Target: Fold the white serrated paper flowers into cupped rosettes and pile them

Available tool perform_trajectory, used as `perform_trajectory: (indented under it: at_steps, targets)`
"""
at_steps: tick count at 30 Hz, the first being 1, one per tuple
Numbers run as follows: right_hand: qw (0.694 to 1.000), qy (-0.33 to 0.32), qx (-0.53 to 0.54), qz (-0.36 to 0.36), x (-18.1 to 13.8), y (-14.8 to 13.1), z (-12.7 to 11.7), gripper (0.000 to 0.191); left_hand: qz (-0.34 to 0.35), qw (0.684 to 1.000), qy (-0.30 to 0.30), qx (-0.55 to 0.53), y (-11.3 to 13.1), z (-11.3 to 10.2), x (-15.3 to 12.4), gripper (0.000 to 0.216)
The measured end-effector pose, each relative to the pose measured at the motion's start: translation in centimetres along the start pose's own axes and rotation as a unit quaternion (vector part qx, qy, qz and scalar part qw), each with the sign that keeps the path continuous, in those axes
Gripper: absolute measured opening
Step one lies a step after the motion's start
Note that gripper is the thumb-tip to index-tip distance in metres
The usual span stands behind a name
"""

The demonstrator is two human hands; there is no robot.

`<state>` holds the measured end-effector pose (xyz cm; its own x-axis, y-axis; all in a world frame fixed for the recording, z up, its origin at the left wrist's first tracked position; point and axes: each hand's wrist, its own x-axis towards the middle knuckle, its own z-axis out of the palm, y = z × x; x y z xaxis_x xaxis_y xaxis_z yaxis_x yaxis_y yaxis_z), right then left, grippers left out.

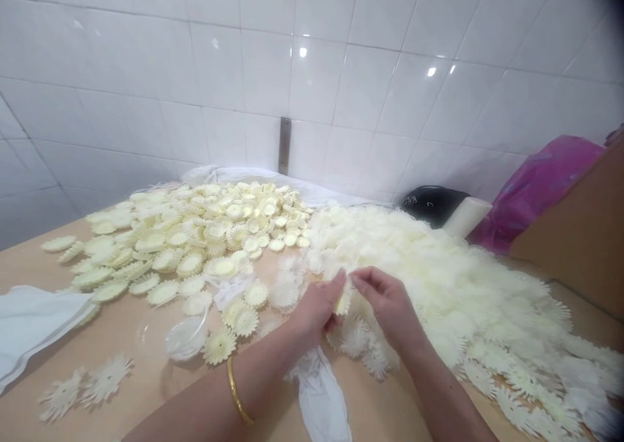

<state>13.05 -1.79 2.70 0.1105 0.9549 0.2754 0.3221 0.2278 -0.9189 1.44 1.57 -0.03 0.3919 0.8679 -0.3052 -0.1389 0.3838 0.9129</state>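
My left hand (pixel 319 305) is closed on a pale yellow flower-shaped cutout (pixel 343 302), held upright above the table. Thumb and fingertips of my right hand (pixel 385 296) are pinched together at its upper edge; whatever is between them is too small to make out. Under and beside my hands lie thin white petal-edged cutouts (pixel 355 338). Several yellow flower cutouts (pixel 241 317) rest left of my left wrist, near a small clear dish (pixel 186 338). A crumpled white cloth (pixel 319 396) lies between my forearms.
Stacked yellow flower pieces (pixel 166 253) cover the back left. A large heap of translucent white cutouts (pixel 439 286) spreads to the right. Behind it are a black object (pixel 431 205), a white roll (pixel 465 218), a pink plastic bag (pixel 541 188) and a cardboard box (pixel 580 240). White sheets (pixel 39 325) lie left.
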Motion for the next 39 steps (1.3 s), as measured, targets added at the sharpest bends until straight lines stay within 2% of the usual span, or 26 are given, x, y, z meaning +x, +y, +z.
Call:
perform_trajectory:
  at_steps: [3, 5, 8, 11, 13, 17, 20, 25, 31, 34, 39]
  targets:
    - [0.991, 0.112, -0.066, -0.013, 0.3, 0.8, -0.6, 0.022, -0.024, 0.999, -0.026, -0.025, 0.0, 0.0, 0.1, 0.054]
    - [0.97, 0.192, -0.142, -0.039, 0.6, 1.5, -1.1, 0.022, -0.03, 0.997, -0.053, -0.05, 0.0, -0.2, 0.2, 0.049]
    - [0.947, 0.235, -0.209, -0.067, 0.9, 2.0, -1.6, 0.023, -0.032, 0.993, -0.082, -0.074, 0.1, -0.3, 0.2, 0.036]
    - [0.959, 0.204, -0.185, -0.072, 0.7, 1.4, -1.3, 0.021, -0.017, 0.995, -0.085, -0.055, 0.2, -0.3, 0.1, 0.028]
    - [0.974, 0.159, -0.147, -0.062, 0.3, 0.7, -1.0, 0.021, -0.001, 0.996, -0.077, -0.038, 0.1, -0.3, 0.1, 0.028]
    - [0.995, 0.065, -0.065, -0.03, -0.1, -0.3, -0.6, 0.025, 0.022, 0.998, -0.051, -0.009, -0.3, -0.4, 0.2, 0.035]
    - [0.999, 0.021, -0.027, -0.01, 0.0, -0.4, -0.6, 0.028, 0.031, 0.999, -0.018, -0.001, -0.4, -0.4, 0.3, 0.042]
    - [1.0, -0.016, -0.011, 0.006, 0.2, 0.1, -0.6, 0.031, 0.019, 1.0, 0.012, 0.014, 0.2, -0.2, -0.1, 0.049]
    - [0.999, -0.037, 0.016, -0.005, 0.1, 0.0, -0.2, 0.021, -0.016, 0.999, 0.008, 0.048, 0.2, 0.2, -0.2, 0.055]
    - [1.0, 0.022, -0.021, -0.001, 0.1, 0.2, -0.4, 0.024, -0.03, 0.999, -0.009, 0.04, 0.0, 0.2, -0.2, 0.06]
    - [0.965, 0.205, -0.163, -0.009, 0.7, 1.4, -1.6, 0.02, -0.052, 0.995, -0.072, -0.035, 0.0, -0.2, 0.1, 0.052]
